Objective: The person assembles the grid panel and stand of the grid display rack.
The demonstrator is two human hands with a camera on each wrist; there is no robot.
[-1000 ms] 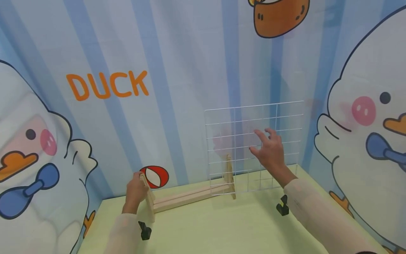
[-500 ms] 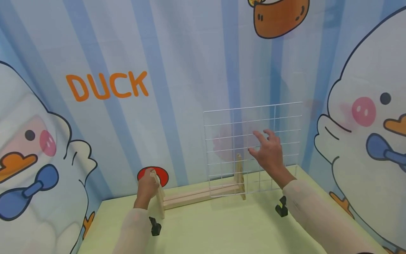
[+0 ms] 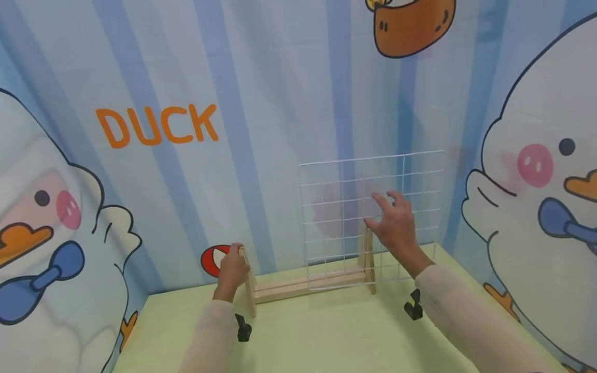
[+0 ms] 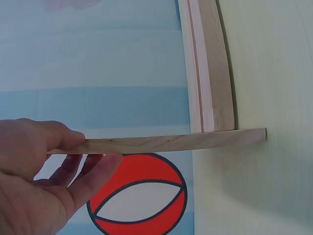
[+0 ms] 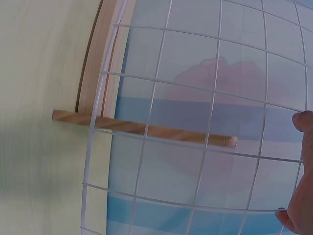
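Observation:
My left hand [image 3: 233,269] pinches the top of the left upright of a pale wooden stand [image 3: 280,293]. In the left wrist view, the thumb and fingertips lie on opposite sides of that upright [image 4: 171,142]. The stand's long grooved bar runs right to a second upright [image 5: 161,131], seen through the wires in the right wrist view. My right hand [image 3: 396,223] holds a white wire grid panel [image 3: 342,198] upright, its fingertips at the wires; some fingers are out of sight. The panel overlaps the stand's right part in the head view; whether they touch, I cannot tell.
A pale yellow-green table [image 3: 317,331] lies beneath. Behind and to both sides hangs a striped blue curtain [image 3: 280,129] with printed ducks. Small black devices, one [image 3: 243,329] by the left sleeve and one [image 3: 413,305] by the right, move with the arms.
My left hand and the wooden stand have moved to the right, so the stand's right upright is farther behind the grid panel. My right hand and the panel have hardly moved.

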